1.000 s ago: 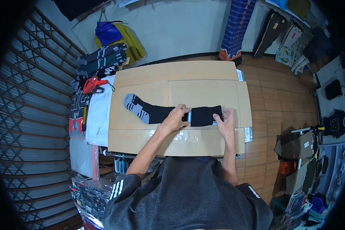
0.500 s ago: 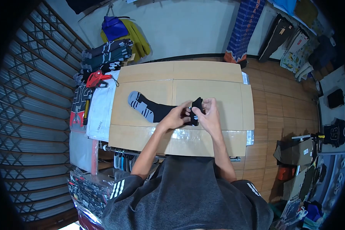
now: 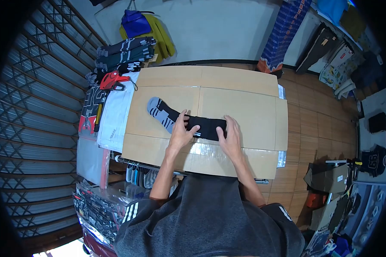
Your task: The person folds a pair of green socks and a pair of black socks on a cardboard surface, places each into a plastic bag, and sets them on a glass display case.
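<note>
A black sock (image 3: 206, 128) with a grey toe and heel lies flat on a cardboard sheet (image 3: 240, 107), its toe to the upper left and its leg to the right. My left hand (image 3: 182, 135) rests over the ankle part, thumb and fingers spread apart and touching the fabric. At the cuff end my right hand (image 3: 230, 139) is open too, its thumb on the black fabric and its fingers along the right edge. A small white mark on the sock shows beside my left thumb. Part of the ankle is hidden under my left hand.
A red tape dispenser (image 3: 114, 80) sits on white packaging (image 3: 116, 113) left of the cardboard. Folded dark garments (image 3: 126, 53) are stacked behind it. Below the table's front edge runs a rail (image 3: 135, 162) with hanging items. Cardboard boxes (image 3: 330, 177) stand on the floor at right.
The cuff end, bunched between my hands before, now lies spread out flat. My left hand has shifted left along the sock, and my fingers have opened. The camera view has moved slightly.
</note>
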Tool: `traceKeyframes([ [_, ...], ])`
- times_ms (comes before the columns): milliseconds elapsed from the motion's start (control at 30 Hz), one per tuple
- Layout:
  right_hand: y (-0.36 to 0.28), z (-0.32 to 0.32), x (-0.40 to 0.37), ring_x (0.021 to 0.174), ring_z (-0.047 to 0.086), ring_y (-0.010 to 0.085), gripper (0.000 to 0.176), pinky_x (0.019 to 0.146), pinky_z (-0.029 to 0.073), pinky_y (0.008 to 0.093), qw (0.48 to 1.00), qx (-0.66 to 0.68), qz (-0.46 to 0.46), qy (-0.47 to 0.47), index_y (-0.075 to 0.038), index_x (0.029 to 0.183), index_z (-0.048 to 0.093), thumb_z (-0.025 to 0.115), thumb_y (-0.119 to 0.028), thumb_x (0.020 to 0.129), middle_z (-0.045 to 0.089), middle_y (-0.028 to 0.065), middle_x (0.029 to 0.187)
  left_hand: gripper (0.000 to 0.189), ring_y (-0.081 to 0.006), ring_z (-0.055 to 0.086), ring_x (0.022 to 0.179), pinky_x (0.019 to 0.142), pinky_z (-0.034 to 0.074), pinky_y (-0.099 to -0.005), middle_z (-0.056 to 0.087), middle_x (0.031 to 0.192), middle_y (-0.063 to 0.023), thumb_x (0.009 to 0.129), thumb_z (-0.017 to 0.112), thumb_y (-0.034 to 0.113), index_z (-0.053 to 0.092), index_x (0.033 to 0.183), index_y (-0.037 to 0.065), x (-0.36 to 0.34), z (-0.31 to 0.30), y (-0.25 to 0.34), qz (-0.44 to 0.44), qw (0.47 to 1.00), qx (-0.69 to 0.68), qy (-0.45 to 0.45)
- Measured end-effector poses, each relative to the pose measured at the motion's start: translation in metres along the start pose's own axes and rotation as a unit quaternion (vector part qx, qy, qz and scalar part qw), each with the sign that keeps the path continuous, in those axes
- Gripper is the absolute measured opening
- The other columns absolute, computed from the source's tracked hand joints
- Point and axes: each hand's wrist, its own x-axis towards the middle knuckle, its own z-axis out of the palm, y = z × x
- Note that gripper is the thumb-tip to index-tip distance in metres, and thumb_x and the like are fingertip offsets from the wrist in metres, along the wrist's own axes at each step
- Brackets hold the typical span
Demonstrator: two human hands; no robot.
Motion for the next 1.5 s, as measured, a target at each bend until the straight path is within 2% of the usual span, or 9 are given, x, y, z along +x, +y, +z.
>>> traceKeyframes([
  [67,0.007,0.006,-0.012,0.158,0.029,0.0475,0.079,0.127,0.022,0.0628,0.992,-0.099,-0.013,-0.073,0.005,0.161,0.039,0.069,-0.038,0.101,0.038,0.0283,0.168,0.089,-0.0398,0.069,0.118,0.099,0.059,-0.0461,0.061,0.137,-0.0293,0.087,0.088,0.017,0.041,0.160,-0.001,-0.001,0.005,-0.005,0.042,0.998,0.041,0.020],
  [200,0.007,0.015,-0.021,0.161,0.020,0.0518,0.094,0.126,0.015,0.0729,0.973,-0.201,-0.028,-0.115,0.004,0.166,0.031,0.065,-0.056,0.101,0.025,0.0270,0.175,0.082,-0.0418,0.067,0.116,0.101,0.058,-0.0456,0.060,0.133,-0.0293,0.088,0.084,0.012,0.043,0.158,-0.002,0.003,0.013,-0.018,0.099,0.990,0.085,0.047],
  [533,0.000,0.016,-0.021,0.160,0.014,0.0573,0.095,0.119,0.013,0.0834,0.962,-0.237,-0.014,-0.136,0.001,0.167,0.032,0.063,-0.060,0.101,0.021,0.0270,0.177,0.070,-0.0445,0.057,0.127,0.110,0.047,-0.0518,0.056,0.138,-0.0279,0.093,0.082,0.019,0.050,0.149,-0.006,0.008,-0.018,-0.027,0.118,0.956,0.068,0.258],
  [633,-0.004,0.019,-0.019,0.160,0.013,0.0576,0.093,0.118,0.013,0.0840,0.959,-0.245,-0.005,-0.142,0.000,0.167,0.033,0.062,-0.059,0.101,0.020,0.0259,0.177,0.088,-0.0479,0.050,0.136,0.118,0.039,-0.0547,0.054,0.140,-0.0353,0.091,0.084,0.024,0.036,0.159,-0.007,0.017,-0.039,-0.055,-0.006,0.946,0.134,0.294],
  [733,-0.008,0.026,-0.016,0.161,0.013,0.0574,0.089,0.119,0.014,0.0839,0.959,-0.243,-0.026,-0.145,-0.004,0.168,0.035,0.062,-0.057,0.102,0.021,0.0236,0.177,0.101,-0.0381,0.065,0.125,0.111,0.049,-0.0480,0.058,0.142,-0.0334,0.088,0.088,0.021,0.028,0.163,-0.008,0.039,-0.049,-0.108,0.005,0.943,0.131,0.306],
  [967,-0.011,0.032,-0.011,0.161,0.012,0.0577,0.084,0.120,0.015,0.0820,0.949,-0.250,-0.080,-0.177,-0.008,0.168,0.036,0.060,-0.056,0.103,0.023,0.0213,0.177,0.099,-0.0231,0.071,0.107,0.091,0.059,-0.0347,0.070,0.122,-0.0198,0.088,0.088,0.010,0.025,0.162,-0.011,0.056,-0.064,-0.120,-0.095,0.959,-0.043,0.264],
  [1167,-0.005,0.038,-0.014,0.160,0.012,0.0586,0.093,0.124,0.017,0.0769,0.952,-0.247,-0.082,-0.161,0.005,0.166,0.032,0.063,-0.056,0.102,0.022,0.0316,0.174,0.075,-0.0121,0.060,0.092,0.084,0.054,-0.0262,0.064,0.111,-0.0074,0.090,0.084,0.001,0.042,0.149,-0.016,0.035,-0.051,-0.071,0.047,0.926,-0.282,0.245],
  [1333,-0.004,0.037,-0.013,0.160,0.014,0.0587,0.101,0.125,0.017,0.0750,0.954,-0.238,-0.093,-0.158,0.010,0.165,0.028,0.067,-0.055,0.099,0.022,0.0348,0.172,0.035,-0.0217,0.066,0.097,0.091,0.054,-0.0374,0.072,0.108,-0.0128,0.094,0.080,0.009,0.069,0.125,-0.004,0.003,-0.032,-0.034,0.144,0.956,-0.024,0.253],
  [1500,0.001,0.036,-0.015,0.159,0.017,0.0575,0.114,0.126,0.018,0.0717,0.969,-0.181,-0.103,-0.129,0.015,0.165,0.015,0.076,-0.050,0.094,0.023,0.0359,0.171,0.038,-0.0337,0.064,0.118,0.104,0.046,-0.0473,0.069,0.114,-0.0113,0.079,0.075,0.004,0.076,0.117,0.007,-0.022,-0.016,-0.021,0.250,0.958,0.133,0.047],
])
